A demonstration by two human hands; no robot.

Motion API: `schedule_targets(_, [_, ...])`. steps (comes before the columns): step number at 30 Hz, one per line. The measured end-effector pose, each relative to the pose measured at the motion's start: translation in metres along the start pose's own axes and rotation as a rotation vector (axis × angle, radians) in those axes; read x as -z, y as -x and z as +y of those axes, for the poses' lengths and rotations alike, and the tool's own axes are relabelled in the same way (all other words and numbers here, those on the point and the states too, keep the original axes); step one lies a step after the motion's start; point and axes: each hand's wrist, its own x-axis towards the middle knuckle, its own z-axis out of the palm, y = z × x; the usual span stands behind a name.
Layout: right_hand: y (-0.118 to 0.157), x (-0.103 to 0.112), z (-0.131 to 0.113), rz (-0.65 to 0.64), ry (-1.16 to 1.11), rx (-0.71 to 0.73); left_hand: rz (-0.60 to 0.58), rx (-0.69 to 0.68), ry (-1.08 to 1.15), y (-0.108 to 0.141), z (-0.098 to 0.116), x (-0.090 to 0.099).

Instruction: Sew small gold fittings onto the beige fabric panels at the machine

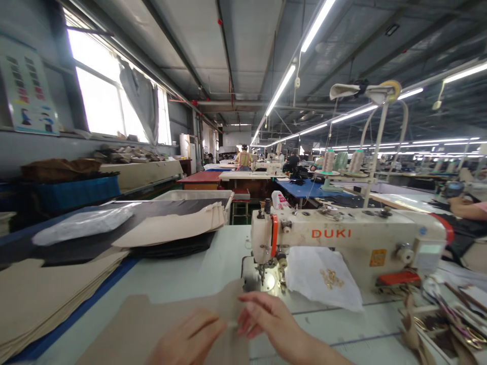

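Note:
A beige fabric panel (152,319) lies flat on the sewing table in front of me, its far corner close to the needle area of the white sewing machine (323,233). Over this panel, my left hand (192,332) has its fingers drawn together, slightly blurred. My right hand (266,317) faces it from the right, fingers curled and pressed against the thumb, just in front of the presser foot. Between both sets of fingertips shows a small pale bit, too blurred to name. The machine's lamp lights the needle plate (269,282).
Stacked beige panels (64,294) lie at left, others (175,225) beyond on black material. A white cloth (323,276) with small gold-coloured metal pieces lies against the machine. At right stands a box of scissors and scraps (445,324). A co-worker's arm (466,207) shows far right.

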Motion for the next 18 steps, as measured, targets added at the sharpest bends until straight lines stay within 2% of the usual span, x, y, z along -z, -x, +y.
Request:
schedule_targets(2, [0.003, 0.007, -0.003, 0.020, -0.148, -0.097, -0.004, -0.060, 0.116, -0.019, 0.008, -0.024])
schedule_targets(5, [0.012, 0.024, -0.006, 0.154, -0.232, -0.148, 0.013, -0.041, 0.259, -0.035, 0.017, -0.049])
schedule_targets(7, [0.016, 0.034, -0.007, 0.227, -0.247, -0.149, -0.035, 0.041, 0.354, -0.039, 0.018, -0.059])
schedule_targets(10, [0.016, 0.041, -0.001, 0.272, -0.180, -0.118, -0.215, 0.284, 0.517, -0.046, 0.016, -0.066])
schedule_targets(12, [0.014, 0.041, 0.003, 0.277, -0.095, -0.085, -0.352, 0.452, 0.614, -0.053, 0.013, -0.070])
schedule_targets(14, [0.013, 0.041, 0.003, 0.258, 0.044, -0.032, -0.426, 0.590, 0.675, -0.058, 0.007, -0.074])
schedule_targets(16, [0.015, 0.049, -0.004, 0.228, 0.288, 0.060, -0.432, 0.710, 0.702, -0.060, -0.002, -0.076])
schedule_targets(18, [0.019, 0.069, -0.016, 0.228, 0.633, 0.156, -0.414, 0.821, 0.689, -0.058, -0.012, -0.078])
